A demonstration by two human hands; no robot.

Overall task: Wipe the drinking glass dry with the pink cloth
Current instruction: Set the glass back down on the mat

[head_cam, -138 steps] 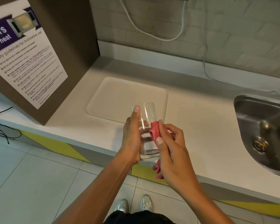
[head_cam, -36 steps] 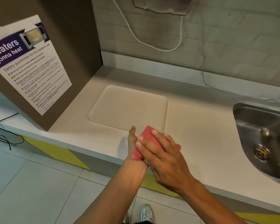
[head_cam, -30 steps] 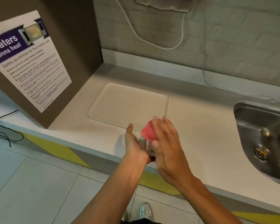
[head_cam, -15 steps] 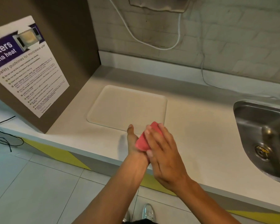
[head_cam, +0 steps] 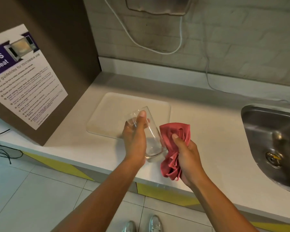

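A clear drinking glass (head_cam: 152, 139) is tilted in the air above the white counter, mouth pointing up and away, base toward me. My left hand (head_cam: 135, 139) is wrapped around its left side, thumb near the rim. The crumpled pink cloth (head_cam: 176, 149) sits in my right hand (head_cam: 187, 158), just right of the glass, touching or nearly touching its lower side. The cloth hangs outside the glass.
A pale tray (head_cam: 110, 106) lies on the white counter (head_cam: 208, 131) behind the glass. A steel sink (head_cam: 273, 143) is at the right. A brown cabinet with a microwave safety poster (head_cam: 23, 77) stands at the left. White cables hang on the tiled wall.
Half a second ago my right hand covered the glass with the cloth pressed over it. Now the right hand has drawn back to the right with the cloth, and the glass is exposed.
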